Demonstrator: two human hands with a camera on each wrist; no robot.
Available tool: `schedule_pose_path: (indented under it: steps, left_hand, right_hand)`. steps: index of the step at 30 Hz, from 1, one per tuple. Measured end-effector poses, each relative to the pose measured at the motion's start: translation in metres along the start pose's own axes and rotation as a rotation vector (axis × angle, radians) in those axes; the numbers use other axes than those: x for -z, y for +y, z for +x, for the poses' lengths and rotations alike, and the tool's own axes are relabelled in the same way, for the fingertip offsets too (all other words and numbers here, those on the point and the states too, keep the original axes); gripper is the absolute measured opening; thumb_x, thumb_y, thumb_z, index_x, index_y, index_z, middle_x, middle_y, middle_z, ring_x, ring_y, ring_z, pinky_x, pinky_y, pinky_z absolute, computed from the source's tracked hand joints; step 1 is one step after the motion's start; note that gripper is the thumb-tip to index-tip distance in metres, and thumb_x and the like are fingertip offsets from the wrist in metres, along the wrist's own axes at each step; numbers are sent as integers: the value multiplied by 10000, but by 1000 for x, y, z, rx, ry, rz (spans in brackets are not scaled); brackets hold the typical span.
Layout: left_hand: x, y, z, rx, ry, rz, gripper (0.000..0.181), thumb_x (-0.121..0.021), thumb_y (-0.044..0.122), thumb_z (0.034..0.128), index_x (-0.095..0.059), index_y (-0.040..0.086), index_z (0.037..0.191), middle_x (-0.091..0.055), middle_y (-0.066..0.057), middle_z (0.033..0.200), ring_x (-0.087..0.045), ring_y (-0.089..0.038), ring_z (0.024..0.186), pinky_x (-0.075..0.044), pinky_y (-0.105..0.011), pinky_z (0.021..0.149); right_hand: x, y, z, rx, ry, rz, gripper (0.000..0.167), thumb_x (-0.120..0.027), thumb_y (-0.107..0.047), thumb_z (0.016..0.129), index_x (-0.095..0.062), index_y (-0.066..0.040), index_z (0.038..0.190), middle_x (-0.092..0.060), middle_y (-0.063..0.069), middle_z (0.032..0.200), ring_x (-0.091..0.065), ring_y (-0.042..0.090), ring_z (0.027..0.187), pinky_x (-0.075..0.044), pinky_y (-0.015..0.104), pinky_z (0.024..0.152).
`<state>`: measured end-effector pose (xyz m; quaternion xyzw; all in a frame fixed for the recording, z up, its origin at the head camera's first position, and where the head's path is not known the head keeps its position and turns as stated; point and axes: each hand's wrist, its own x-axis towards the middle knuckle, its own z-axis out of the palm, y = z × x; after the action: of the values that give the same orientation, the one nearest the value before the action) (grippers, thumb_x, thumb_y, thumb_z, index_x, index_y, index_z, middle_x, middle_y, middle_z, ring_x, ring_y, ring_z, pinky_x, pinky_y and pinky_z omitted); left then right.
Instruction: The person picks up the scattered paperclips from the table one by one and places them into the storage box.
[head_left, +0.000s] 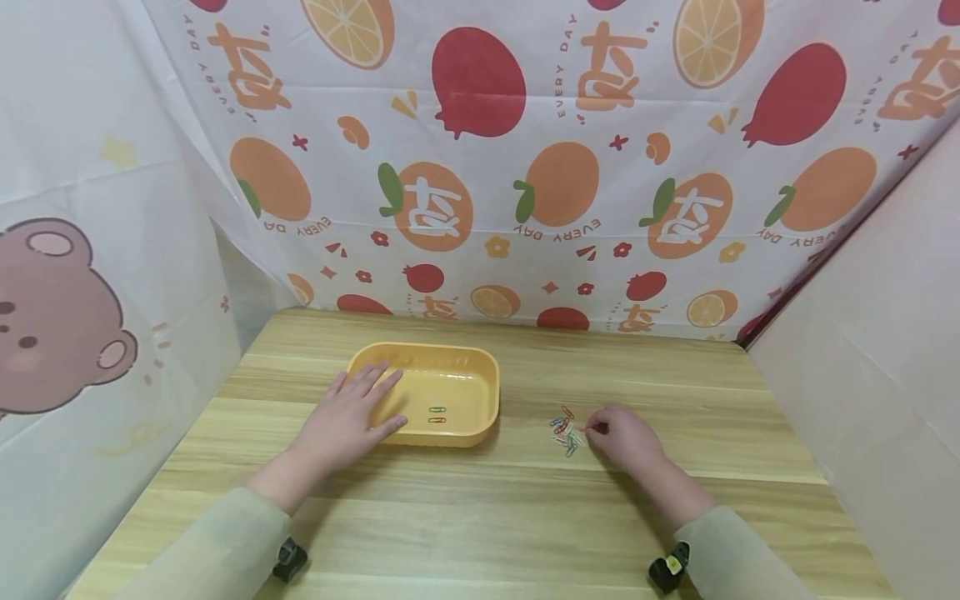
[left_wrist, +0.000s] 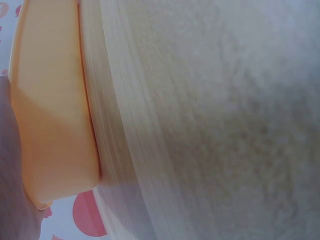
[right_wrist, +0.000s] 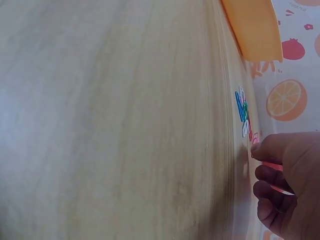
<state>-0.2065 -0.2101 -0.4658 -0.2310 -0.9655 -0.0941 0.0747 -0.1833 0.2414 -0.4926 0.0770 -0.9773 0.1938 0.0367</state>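
My left hand (head_left: 341, 425) rests over the left end of a yellow plastic tray (head_left: 483, 392), its fingers spread across the rim. In the left wrist view the tray's outer side (left_wrist: 55, 115) stands beside the hand. A green paper clip (head_left: 437, 409) and a red paper clip (head_left: 437, 421) lie inside the tray. To the right, a small pile of coloured paper clips (head_left: 567, 435) lies on the table. My right hand (head_left: 626, 435) is at the pile's right edge, pinching a reddish paper clip (right_wrist: 255, 137) between thumb and forefinger, the other fingers curled.
The wood-grain table (head_left: 480, 517) carries the tray and the pile. A fruit-printed curtain (head_left: 487, 192) hangs behind it, with a bear-printed sheet (head_left: 60, 317) at the left and a pale sheet (head_left: 877, 333) at the right.
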Motion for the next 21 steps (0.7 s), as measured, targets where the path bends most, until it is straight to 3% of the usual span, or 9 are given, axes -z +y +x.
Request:
schedule_pose_path:
  steps: [11,21]
  left_hand:
    - [2,0,2,-7,9,10,823,-411,720,934,-316,203,1568,-275,-109,1614,-212,-342,1486,-106,-604,1183]
    - [2,2,0,-11,6,6,818,-420,707,940,-322,188,1566,-283,-125,1608,-223,-364,1477,-107,-616,1177]
  right_hand:
    - [4,-1,3,-43,-22,90,47,-746,-235,888,-759,-195,870,-650,-74,849,-590,101,789,-525,353,732]
    - [5,-10,8,-61,-18,204,54,-748,-221,884,-770,-184,915,-650,-64,855,-588,119,803,-525,355,743]
